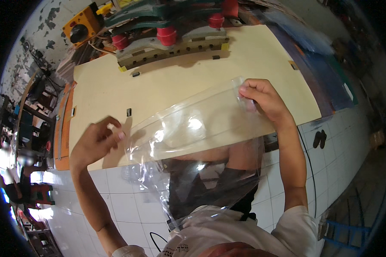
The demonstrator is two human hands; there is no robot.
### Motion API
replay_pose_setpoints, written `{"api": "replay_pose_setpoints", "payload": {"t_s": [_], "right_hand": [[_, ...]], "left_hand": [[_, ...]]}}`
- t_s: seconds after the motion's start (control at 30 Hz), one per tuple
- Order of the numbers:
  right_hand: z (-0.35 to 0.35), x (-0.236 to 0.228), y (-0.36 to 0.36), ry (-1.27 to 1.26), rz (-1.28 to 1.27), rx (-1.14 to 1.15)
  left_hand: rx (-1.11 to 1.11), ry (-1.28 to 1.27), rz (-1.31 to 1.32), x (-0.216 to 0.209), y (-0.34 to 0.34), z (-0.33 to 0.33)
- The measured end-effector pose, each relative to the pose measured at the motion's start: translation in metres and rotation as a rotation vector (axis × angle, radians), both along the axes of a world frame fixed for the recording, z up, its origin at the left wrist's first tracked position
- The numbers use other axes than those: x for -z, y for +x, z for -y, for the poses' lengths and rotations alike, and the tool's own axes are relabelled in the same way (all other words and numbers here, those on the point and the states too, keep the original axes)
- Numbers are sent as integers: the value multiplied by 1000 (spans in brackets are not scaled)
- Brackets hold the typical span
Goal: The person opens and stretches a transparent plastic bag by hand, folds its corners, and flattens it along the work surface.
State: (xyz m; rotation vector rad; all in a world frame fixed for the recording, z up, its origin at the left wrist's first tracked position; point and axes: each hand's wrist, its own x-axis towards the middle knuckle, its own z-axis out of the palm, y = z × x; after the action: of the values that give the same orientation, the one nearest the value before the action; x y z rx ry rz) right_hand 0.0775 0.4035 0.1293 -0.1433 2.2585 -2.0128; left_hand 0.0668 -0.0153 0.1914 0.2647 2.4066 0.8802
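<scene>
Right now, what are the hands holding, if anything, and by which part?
The right hand pinches a clear plastic sheet near its upper right corner; the left hand appears open.

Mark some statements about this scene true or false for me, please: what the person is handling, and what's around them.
1. The right hand pinches clear plastic near an upper corner. True.
2. What the person is handling is thick and hides everything behind it. False: it is see-through, and dark clothing shows through its lower part.
3. Red parts sit on the green machine beyond the hands. True.
4. The work surface is jet black. False: it is a pale yellow board.
5. Footwear lies at the picture's far left. False: dark slippers lie at the right, on the tiled floor.
</scene>
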Motion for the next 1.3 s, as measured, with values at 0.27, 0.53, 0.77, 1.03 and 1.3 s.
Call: {"api": "replay_pose_setpoints", "payload": {"t_s": [0.27, 0.53, 0.77, 1.03, 1.3], "right_hand": [[53, -43, -15, 48, -49, -376], [83, -13, -50, 24, -45, -605], [84, 8, -54, -139, -25, -621], [83, 14, -58, -112, -81, -582], [93, 11, -49, -241, 65, -486]], "left_hand": [[350, 260, -604, -14, -24, -98], [311, 650, 3, 15, -62, -110], [205, 747, 249, 37, -72, -110], [125, 808, 257, 46, -73, -100], [93, 797, 262, 49, -64, -106]]}}
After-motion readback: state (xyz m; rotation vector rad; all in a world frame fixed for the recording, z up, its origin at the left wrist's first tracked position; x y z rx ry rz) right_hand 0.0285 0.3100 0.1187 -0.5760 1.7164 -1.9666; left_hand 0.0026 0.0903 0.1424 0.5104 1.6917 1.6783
